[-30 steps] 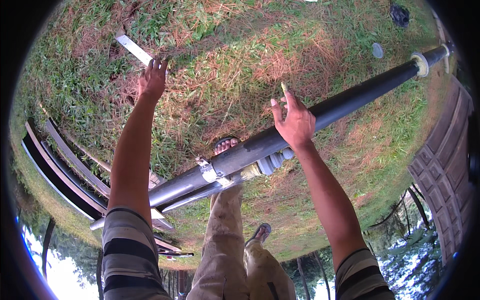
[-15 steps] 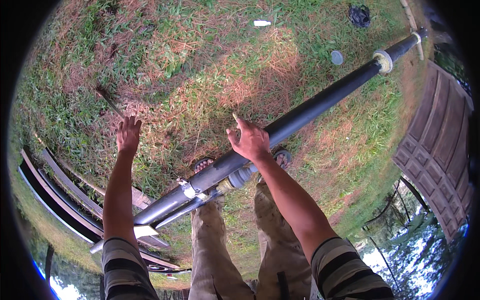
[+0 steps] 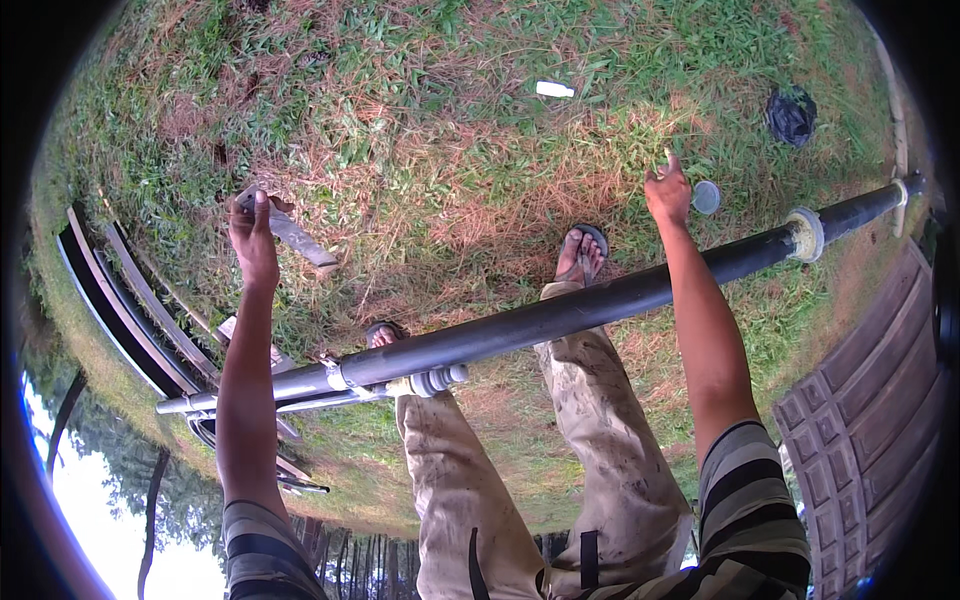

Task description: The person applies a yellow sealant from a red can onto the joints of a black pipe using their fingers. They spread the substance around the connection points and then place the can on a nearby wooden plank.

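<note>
My left hand [image 3: 254, 240] is closed on a flat grey blade-like tool [image 3: 302, 240], its broad face showing above the grass. My right hand [image 3: 668, 192] is held out to the right with the index finger stretched and the other fingers partly bent. Something pale yellow shows at that fingertip, too small to make out. Just right of this hand is a round grey lid-like disc [image 3: 706, 197] on the grass. A long black pipe [image 3: 540, 322] crosses in front of my legs, carrying a metal clamp [image 3: 336, 374] and a whitish collar [image 3: 805, 235]. Neither hand visibly grips it.
A white bottle [image 3: 555, 90] and a black plastic bag [image 3: 791, 115] lie on the grass ahead. A shorter tube with a grey stepped end [image 3: 438, 380] lies along the pipe. Dark curved boards [image 3: 125, 310] are at left, a carved wooden panel [image 3: 865, 420] at right.
My right hand has moved away from over the pipe, rightward and forward toward the disc. The left hand has turned the blade-like tool broadside. My right foot shows farther forward, and the view has shifted.
</note>
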